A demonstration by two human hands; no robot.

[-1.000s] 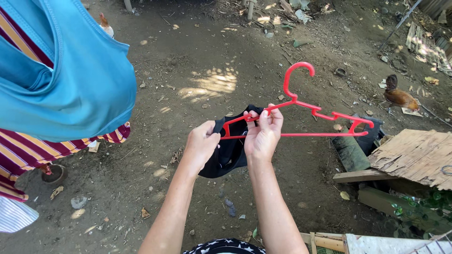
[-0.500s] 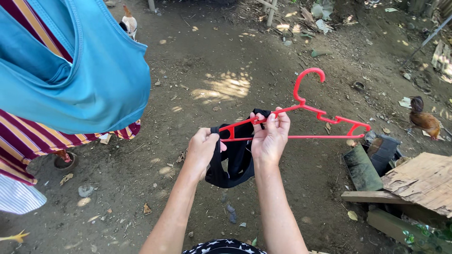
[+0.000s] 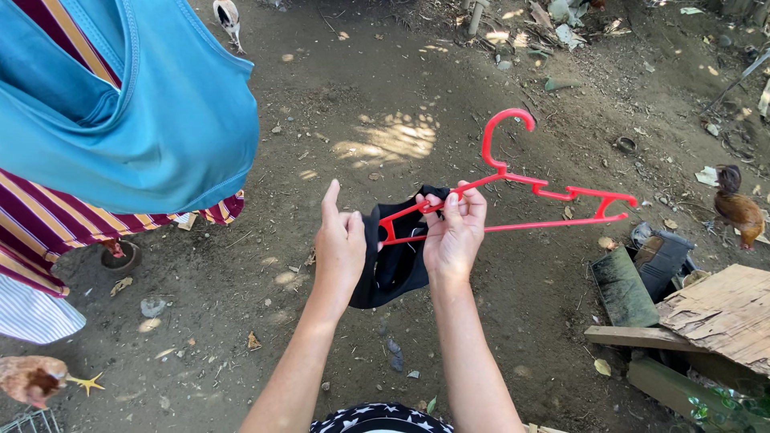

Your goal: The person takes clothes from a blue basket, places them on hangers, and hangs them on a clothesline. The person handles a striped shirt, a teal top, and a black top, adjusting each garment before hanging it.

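Head view: thin red plastic hanger [image 3: 513, 192], limp black cloth [image 3: 397, 261] draped on one end. Right hand [image 3: 453, 232] pinching hanger and cloth; left hand [image 3: 341, 244] seemingly gripping cloth, forefinger raised.

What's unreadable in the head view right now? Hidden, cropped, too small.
- Black garment: its kind cannot be told; bunched between the left hand and right hand.
- Red hanger: its left end is buried in the cloth.
- Right hand's grip: palm side faces away.
- Blue garment and striped cloth: cut off by the top and left edges.
- Chicken: cropped at the left edge.
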